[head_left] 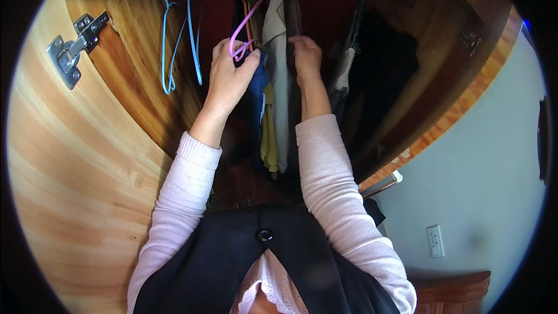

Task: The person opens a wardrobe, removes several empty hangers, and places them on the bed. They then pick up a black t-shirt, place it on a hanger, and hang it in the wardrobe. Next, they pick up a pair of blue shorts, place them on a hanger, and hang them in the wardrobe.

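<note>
Inside an open wooden wardrobe, my left hand [228,78] is raised with its fingers and thumb closed around the lower end of a pink clothes hanger [249,21]. Close by the thumb hang a blue garment [257,90] and an orange-red hanger [246,9]. My right hand [307,58] is also up, on the other side of a white garment [280,81]. Its fingers are curled in at the edge of a dark, thin-looking piece; what they grip is hard to make out. A yellow garment [268,134] hangs between my forearms.
Light blue hangers [189,29] without clothes hang at the left of the rail. More dark clothes [381,58] and a grey-white garment [344,70] hang at the right. The wardrobe door [87,168] with its metal hinge [70,52] stands open at left.
</note>
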{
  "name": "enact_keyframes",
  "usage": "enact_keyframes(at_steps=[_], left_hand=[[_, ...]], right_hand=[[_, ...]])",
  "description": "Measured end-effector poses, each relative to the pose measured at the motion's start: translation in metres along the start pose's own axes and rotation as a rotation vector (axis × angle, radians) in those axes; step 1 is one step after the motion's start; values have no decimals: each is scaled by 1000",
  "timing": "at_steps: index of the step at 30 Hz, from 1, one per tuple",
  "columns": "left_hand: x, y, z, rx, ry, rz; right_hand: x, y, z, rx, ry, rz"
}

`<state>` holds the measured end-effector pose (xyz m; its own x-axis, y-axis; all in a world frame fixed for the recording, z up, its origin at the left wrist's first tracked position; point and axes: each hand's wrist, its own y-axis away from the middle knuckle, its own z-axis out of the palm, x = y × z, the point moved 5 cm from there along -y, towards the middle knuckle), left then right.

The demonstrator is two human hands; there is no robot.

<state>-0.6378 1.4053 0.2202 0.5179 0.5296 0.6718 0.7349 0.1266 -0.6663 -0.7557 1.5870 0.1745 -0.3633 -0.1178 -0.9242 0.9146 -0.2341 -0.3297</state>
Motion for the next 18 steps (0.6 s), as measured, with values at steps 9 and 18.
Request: enact_keyframes(at_steps=[9, 18], left_hand=[[-13, -6, 1, 43, 61, -59], [-23, -11, -3, -51, 243, -313]], right_hand=[[-30, -12, -42, 428, 290, -10], [-54, -21, -84, 516, 482, 288]])
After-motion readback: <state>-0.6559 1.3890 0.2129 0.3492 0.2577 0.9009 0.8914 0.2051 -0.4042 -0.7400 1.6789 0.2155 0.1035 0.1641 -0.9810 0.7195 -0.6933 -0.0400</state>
